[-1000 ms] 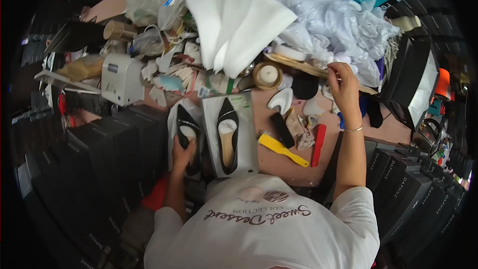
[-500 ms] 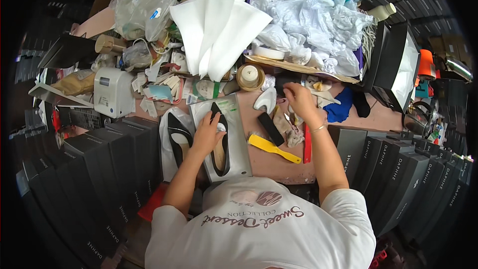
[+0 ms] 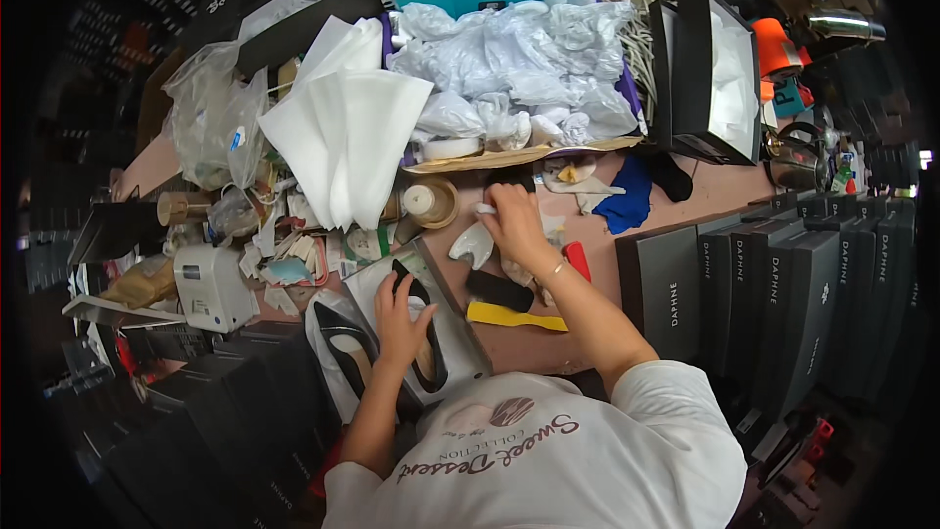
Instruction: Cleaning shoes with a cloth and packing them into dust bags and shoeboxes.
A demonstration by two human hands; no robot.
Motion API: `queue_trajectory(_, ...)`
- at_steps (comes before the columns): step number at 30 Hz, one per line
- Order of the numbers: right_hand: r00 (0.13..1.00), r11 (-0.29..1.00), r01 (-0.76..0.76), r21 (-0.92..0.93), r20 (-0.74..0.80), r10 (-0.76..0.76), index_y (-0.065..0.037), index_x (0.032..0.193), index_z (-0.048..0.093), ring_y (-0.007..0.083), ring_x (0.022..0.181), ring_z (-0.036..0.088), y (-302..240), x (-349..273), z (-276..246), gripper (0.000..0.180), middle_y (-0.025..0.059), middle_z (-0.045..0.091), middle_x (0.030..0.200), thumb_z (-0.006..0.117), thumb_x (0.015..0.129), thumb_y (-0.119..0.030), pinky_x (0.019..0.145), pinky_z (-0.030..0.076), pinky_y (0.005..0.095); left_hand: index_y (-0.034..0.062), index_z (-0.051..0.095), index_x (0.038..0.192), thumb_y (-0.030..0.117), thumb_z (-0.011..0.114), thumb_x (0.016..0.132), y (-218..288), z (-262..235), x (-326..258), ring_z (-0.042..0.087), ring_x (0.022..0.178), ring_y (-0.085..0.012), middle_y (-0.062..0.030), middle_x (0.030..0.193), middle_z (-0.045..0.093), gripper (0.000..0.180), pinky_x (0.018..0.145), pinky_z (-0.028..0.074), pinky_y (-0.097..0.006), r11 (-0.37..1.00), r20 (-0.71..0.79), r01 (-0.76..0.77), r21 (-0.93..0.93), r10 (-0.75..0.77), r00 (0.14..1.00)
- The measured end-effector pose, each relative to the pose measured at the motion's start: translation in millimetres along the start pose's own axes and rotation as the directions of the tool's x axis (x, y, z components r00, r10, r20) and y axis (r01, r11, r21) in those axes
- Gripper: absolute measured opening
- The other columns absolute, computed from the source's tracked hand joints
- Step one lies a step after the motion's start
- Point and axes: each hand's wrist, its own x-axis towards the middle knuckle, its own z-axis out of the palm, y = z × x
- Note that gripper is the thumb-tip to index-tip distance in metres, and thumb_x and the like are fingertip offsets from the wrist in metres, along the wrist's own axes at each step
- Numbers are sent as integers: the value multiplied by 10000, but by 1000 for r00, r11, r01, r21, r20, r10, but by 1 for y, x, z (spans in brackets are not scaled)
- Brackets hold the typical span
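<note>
My left hand is over a black pointed shoe in an open box with pale lining; its fingers are apart. Whether they touch the shoe is hard to tell. A second black shoe lies to its left on white wrapping. Farther up the table, my right hand pinches a small white wad between thumb and fingers. Near that hand are a white curved piece, a black block, a yellow flat-handled tool and a red tool.
A round tan container stands behind the box. White foam sheets and a heap of clear plastic bags fill the back. Stacked dark shoeboxes flank both sides. A white device stands at left; a blue cloth lies at right.
The whole view has shifted and tilted. My right hand has moved toward the round container and now grips the white wad. My left hand has lifted slightly, with its fingers spread over the shoe.
</note>
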Motion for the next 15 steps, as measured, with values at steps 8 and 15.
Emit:
queue_trajectory(8, 924, 515, -383, 767, 321, 209, -9, 1062, 558, 79, 784, 576, -66, -99, -18, 242, 57, 634, 907, 647, 874, -133, 685, 465, 228, 42, 537, 1112, 220, 603, 927, 79, 18, -5, 599, 735, -101, -42, 929, 632, 266, 624, 495, -230, -36, 368, 370, -928, -236, 899)
queue_trajectory(15, 824, -477, -494, 727, 566, 9, -54, 1005, 568, 100, 868, 580, -87, -148, -38, 147, 17, 602, 950, 606, 917, -164, 763, 478, 250, 14, 513, 1142, 80, 606, 903, 76, -37, -39, 613, 748, -118, -54, 950, 619, 265, 672, 518, -254, 237, 475, 435, -869, 154, 866)
